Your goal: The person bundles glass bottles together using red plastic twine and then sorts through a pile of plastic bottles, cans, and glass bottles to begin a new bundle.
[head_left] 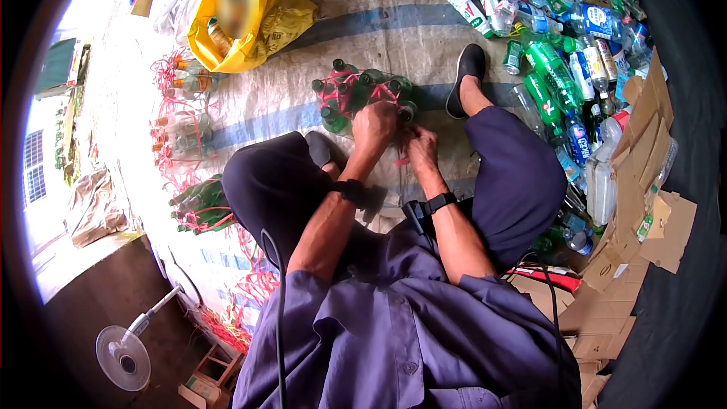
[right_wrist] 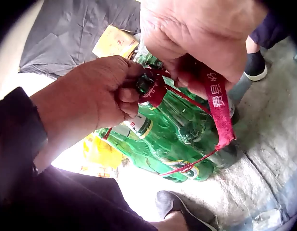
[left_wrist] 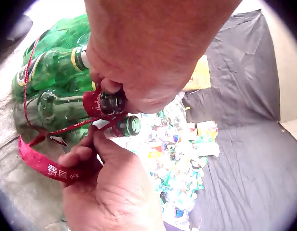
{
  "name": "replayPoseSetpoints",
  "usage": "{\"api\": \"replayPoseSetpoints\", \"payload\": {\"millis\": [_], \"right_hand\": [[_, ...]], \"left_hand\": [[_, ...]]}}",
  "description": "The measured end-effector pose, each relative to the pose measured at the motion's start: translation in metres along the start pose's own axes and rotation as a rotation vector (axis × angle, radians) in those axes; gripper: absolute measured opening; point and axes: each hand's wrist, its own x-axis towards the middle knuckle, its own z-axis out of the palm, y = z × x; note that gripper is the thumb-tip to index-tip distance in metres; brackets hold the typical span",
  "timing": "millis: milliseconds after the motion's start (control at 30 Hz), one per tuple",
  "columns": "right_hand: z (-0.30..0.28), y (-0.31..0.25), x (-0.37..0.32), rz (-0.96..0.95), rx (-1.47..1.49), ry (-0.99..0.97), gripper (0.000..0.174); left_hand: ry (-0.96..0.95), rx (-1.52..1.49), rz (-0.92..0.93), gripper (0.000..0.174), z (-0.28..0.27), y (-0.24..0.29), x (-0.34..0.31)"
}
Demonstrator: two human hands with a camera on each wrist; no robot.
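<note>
Together, two bare hands work at a cluster of green bottles (head_left: 333,118) standing upright on a blue-striped sheet (head_left: 261,130), between the bent knees of a person in a purple shirt (head_left: 356,333). The left grip (head_left: 375,127) is closed at the top of the cluster, its thumb and fingers curled about a dark bottle neck (left_wrist: 111,103) with a red label. Just beside it, the right grip (head_left: 421,147) pinches a red ribbon (left_wrist: 45,163) (white characters run along its loose end) that hangs below the fingertips. Narrow lengths of the same red stretch around the bottles under both grips, and a second open bottle mouth (left_wrist: 133,125) shows close to the fingers. A black band (head_left: 439,202) circles the right wrist, another the left.

Ahead and to the left of the grips, a yellow bag (head_left: 291,21) stands open on the sheet. Farther left lie clear bottles (head_left: 182,135) bound in red, with more green bottles (head_left: 208,201) nearer the left knee. Well to the right of the grips spreads a heap of bottles and cans (head_left: 556,76), bordered by torn cardboard (head_left: 632,170). A dark shoe (head_left: 468,72) rests ahead of the right grip; behind and far left is a white fan (head_left: 123,358).
</note>
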Motion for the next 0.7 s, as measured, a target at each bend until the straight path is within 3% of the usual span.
{"api": "replayPoseSetpoints", "payload": {"millis": [233,300,433,500,700], "right_hand": [[0.001,0.024,0.012,-0.279,-0.179,-0.021,0.025],[0.006,0.032,0.017,0.033,-0.05,0.072,0.026],[0.014,0.046,0.027,0.098,0.01,0.149,0.029],[0.016,0.052,0.032,0.164,-0.145,0.169,0.032],[0.023,0.069,0.032,0.115,-0.202,0.276,0.042]], "left_hand": [[-0.004,0.005,-0.005,0.025,-0.002,0.002,-0.001],[-0.003,0.023,-0.025,0.025,-0.005,0.005,-0.002],[-0.025,0.168,-0.057,0.024,-0.007,0.008,0.0],[-0.03,0.182,-0.067,0.024,-0.009,0.009,0.001],[-0.094,0.204,-0.082,0.024,-0.012,0.015,0.006]]}}
